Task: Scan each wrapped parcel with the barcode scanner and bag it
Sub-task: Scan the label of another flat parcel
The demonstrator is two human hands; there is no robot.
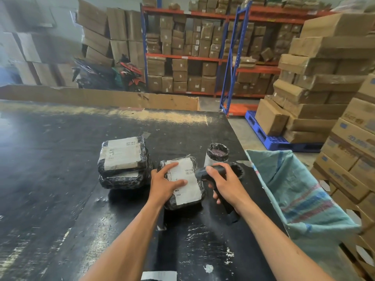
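I read this as the scan step: my left hand (166,184) lies with fingers spread flat on the label of the near wrapped parcel (183,182), pinning it to the black surface (60,159), while my right hand (225,182) has its grip curled round the barcode scanner (205,173), its nose just beside the printed barcode. Next I judge the parcel should be lifted right into the open woven sack (294,189); the stacked parcels (123,161) to the left wait unscanned.
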